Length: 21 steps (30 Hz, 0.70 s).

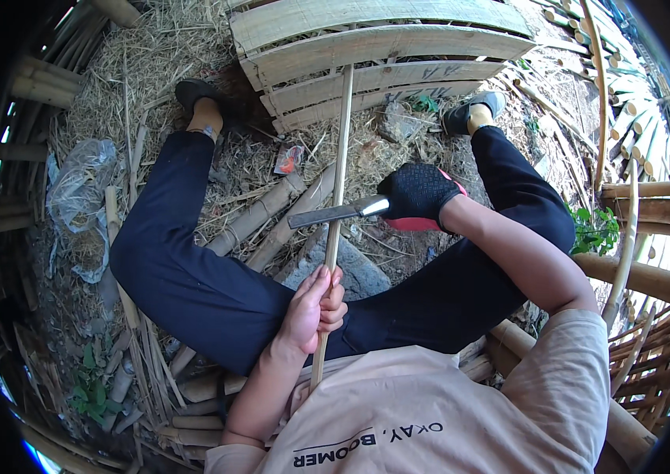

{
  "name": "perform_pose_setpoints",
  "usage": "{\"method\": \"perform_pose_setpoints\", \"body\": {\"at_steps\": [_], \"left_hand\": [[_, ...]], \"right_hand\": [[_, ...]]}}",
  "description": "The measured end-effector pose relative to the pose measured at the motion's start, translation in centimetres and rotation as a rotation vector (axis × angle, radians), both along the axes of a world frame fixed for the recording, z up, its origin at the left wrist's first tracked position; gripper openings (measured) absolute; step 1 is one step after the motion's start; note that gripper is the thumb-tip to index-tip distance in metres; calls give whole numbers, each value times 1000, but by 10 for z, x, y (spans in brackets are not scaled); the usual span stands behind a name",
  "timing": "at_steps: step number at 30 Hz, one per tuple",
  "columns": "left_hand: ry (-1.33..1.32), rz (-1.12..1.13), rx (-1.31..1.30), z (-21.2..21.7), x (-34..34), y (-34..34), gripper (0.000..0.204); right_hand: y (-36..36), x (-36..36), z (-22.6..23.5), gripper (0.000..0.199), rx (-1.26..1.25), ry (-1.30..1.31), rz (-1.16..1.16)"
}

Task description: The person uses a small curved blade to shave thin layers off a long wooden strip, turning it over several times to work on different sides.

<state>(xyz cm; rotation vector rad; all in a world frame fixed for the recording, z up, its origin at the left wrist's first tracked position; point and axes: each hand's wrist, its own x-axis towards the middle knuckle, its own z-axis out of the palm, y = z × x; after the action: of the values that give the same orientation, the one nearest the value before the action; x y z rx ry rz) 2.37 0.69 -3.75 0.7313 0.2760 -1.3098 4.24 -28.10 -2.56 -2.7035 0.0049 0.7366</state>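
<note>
My bare left hand (317, 312) is closed around a long, narrow bamboo strip (343, 142), low down near my lap. From beside my shirt the strip runs up and away to the slatted wooden crate (390, 47). My right hand (416, 197), in a black glove with red edging, grips a knife (331, 215) by its handle, which the fingers hide. Its straight, blunt-ended blade points left and lies across the strip, a short way above my left hand. Behind the strip, between my legs, sits a grey stone block (339, 265).
Bamboo pieces (260, 213) lie on straw-covered ground between my legs. A crumpled clear plastic bag (86, 186) is at the left. Cut bamboo poles (643, 126) are stacked at the far right, with a woven bamboo basket (654, 363) nearer on that side.
</note>
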Motion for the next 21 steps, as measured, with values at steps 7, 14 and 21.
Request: {"method": "perform_pose_setpoints", "body": {"at_steps": [7,14,21], "left_hand": [[55,31,-68,-2,2,3,25],[65,54,-79,2,4,4,24],[146,63,-167,-1,3,7,25]], "right_hand": [[-67,22,-9,32,-166,-94,-316],[-29,8,15,43,-11,-112,-291],[14,-17,13,32,111,-31,62]]}}
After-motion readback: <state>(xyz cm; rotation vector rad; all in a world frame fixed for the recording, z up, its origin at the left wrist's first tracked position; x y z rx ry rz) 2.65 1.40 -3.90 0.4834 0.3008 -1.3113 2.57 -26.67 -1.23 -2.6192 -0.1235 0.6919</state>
